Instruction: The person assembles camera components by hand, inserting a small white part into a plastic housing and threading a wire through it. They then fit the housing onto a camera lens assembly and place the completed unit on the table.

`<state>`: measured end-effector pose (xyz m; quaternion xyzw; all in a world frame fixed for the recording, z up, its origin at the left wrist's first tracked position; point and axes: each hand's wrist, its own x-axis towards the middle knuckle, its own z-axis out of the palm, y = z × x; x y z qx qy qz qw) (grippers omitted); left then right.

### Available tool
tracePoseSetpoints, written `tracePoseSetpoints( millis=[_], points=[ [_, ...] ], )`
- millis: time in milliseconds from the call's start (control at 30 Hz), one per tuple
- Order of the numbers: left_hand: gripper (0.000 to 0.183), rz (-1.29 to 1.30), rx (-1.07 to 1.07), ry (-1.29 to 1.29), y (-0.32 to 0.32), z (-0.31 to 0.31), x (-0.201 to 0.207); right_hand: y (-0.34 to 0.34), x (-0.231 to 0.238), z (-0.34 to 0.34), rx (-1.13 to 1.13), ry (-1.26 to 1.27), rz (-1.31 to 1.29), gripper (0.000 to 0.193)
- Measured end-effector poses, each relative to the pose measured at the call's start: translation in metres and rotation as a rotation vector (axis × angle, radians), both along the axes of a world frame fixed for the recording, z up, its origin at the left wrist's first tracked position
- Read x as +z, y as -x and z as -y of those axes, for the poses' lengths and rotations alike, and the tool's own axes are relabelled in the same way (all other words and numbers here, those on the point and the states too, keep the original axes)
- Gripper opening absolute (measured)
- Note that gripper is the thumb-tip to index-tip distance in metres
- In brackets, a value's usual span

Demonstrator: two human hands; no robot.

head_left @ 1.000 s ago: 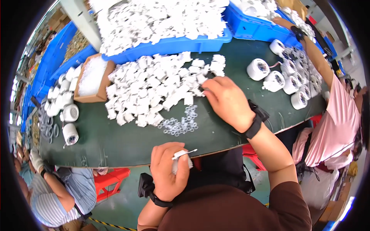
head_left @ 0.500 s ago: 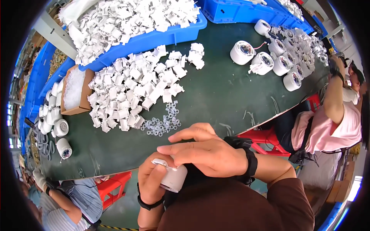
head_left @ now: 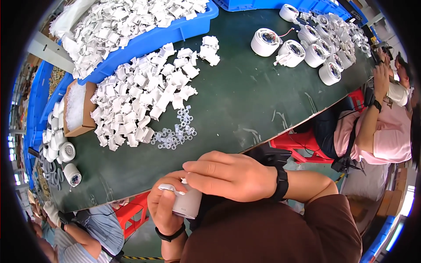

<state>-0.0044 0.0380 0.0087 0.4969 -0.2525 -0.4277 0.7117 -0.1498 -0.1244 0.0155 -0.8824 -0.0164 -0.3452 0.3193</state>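
Note:
My left hand (head_left: 162, 206) is wrapped round a white cylindrical housing (head_left: 187, 205), held tilted in front of my body off the table edge. A short white lead or clip-like part (head_left: 170, 188) lies across the left thumb near the housing's upper end. Over that end reaches my right hand (head_left: 232, 175), back upward, its fingers close together. A tiny white piece (head_left: 183, 180) shows at the right fingertips. The right thumb and the contact underneath are hidden.
The green table (head_left: 228, 101) carries a heap of white plastic clips (head_left: 136, 96), small translucent rings (head_left: 173, 136) and several white round units (head_left: 265, 42). A blue bin (head_left: 175, 33) and a cardboard box (head_left: 81, 120) stand behind. People sit at both sides, one in pink (head_left: 381, 136).
My right fingers have come closer together and lower over the housing. Both hands and the housing sit slightly further left in view. The table scene shifted with the camera.

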Motion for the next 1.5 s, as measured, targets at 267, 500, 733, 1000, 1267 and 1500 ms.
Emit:
tracePoseSetpoints(
  millis=[267,500,733,1000,1267,1500],
  points=[
    [0.031,-0.200,-0.072,0.048,-0.002,-0.002,0.005,-0.005,0.001,-0.002,-0.066,0.155,0.042,0.037],
    [0.018,0.444,0.263,-0.146,0.002,0.009,0.001,0.003,0.022,-0.005,0.052,-0.859,-0.256,0.045],
    [0.022,1.076,0.361,-0.181,0.007,0.024,0.004,-0.011,0.013,-0.017,0.144,-0.921,-0.238,0.043],
    [0.034,1.091,0.310,-0.194,0.001,0.023,0.004,-0.024,0.007,-0.022,0.068,-0.888,-0.193,0.041],
    [0.039,1.042,0.306,-0.165,0.002,0.022,0.000,-0.031,-0.002,-0.039,-0.047,-0.895,-0.125,0.041],
    [0.041,1.141,0.352,-0.194,0.006,0.028,-0.002,-0.039,-0.004,-0.043,-0.154,-0.645,-0.046,0.040]
  ],
)
